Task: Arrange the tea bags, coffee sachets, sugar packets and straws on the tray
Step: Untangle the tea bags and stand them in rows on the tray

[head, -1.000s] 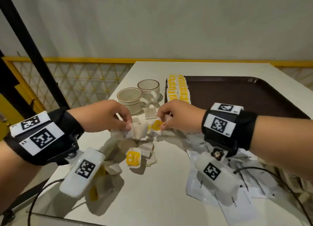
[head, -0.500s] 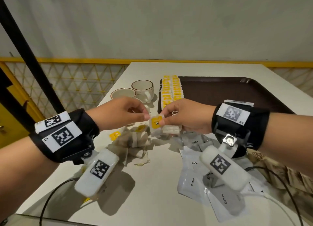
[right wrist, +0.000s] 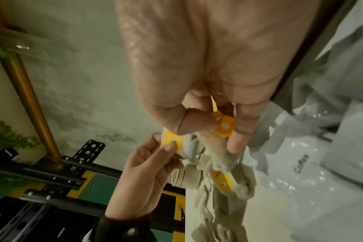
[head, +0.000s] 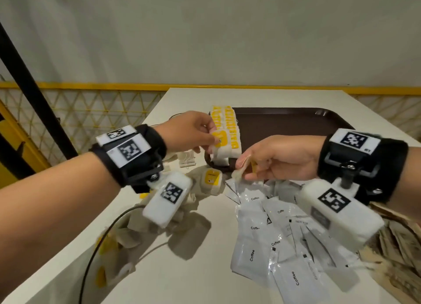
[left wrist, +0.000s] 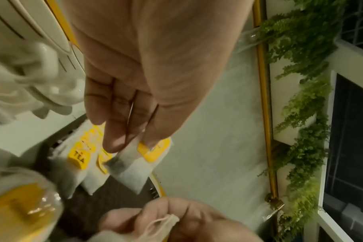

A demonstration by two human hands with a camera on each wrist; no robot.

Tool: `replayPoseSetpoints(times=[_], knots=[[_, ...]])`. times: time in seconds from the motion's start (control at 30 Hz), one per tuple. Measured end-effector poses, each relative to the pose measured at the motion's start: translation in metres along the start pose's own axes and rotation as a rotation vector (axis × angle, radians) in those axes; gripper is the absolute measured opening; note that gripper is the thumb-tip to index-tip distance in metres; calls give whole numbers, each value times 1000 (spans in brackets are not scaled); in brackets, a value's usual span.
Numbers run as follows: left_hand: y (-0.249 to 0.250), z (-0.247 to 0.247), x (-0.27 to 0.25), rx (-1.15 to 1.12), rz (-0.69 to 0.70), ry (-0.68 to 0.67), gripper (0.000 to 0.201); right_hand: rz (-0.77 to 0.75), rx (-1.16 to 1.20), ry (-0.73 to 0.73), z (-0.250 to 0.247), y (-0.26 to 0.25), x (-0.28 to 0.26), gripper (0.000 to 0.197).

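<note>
Two hands work above the tabletop (head: 205, 281). The left hand (head: 186, 133) pinches a tea bag (head: 219, 144) at its yellow tag between thumb and fingertips, holding it at the near end of the row of tea bags (head: 225, 124) laid along the left edge of the brown tray (head: 296, 121). The right hand (head: 278, 160) is curled round a second tea bag (right wrist: 222, 124), thumb pressed on its yellow tag, with the paper pouch hanging below the fingers. Loose tea bags (head: 210, 180) lie heaped on the tabletop below the left hand. Coffee sachets (head: 262, 246) lie scattered below the right hand. Brown sugar packets (head: 401, 253) lie under the right wrist.
</note>
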State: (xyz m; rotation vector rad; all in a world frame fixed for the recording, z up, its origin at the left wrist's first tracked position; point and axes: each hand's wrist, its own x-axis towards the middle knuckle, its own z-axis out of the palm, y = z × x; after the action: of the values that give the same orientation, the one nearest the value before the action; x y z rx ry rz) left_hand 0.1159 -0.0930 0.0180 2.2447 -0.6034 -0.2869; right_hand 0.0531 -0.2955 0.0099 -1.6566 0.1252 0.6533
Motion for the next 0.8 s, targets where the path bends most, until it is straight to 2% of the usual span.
replayPoseSetpoints(times=[0.1, 0.23, 0.3, 0.4, 0.5, 0.63, 0.8], knots=[[12, 11, 25, 115, 2, -14, 11, -62, -22, 33, -12, 2, -4, 34], [17, 27, 51, 217, -3, -97, 13, -83, -19, 99, -25, 8, -5, 17], [15, 33, 60, 325, -5, -141, 14, -95, -135, 121, -30, 9, -4, 11], [12, 38, 67, 452, -12, -152, 12, -172, -437, 223, -37, 8, 3, 7], [9, 39, 70, 535, -14, -136, 12, -249, -471, 281, -35, 5, 18, 7], [3, 33, 72, 496, 23, -136, 9, -269, -469, 264, -28, 0, 39, 7], [-2, 20, 64, 360, 48, -11, 7, -259, -567, 262, -20, -4, 57, 11]])
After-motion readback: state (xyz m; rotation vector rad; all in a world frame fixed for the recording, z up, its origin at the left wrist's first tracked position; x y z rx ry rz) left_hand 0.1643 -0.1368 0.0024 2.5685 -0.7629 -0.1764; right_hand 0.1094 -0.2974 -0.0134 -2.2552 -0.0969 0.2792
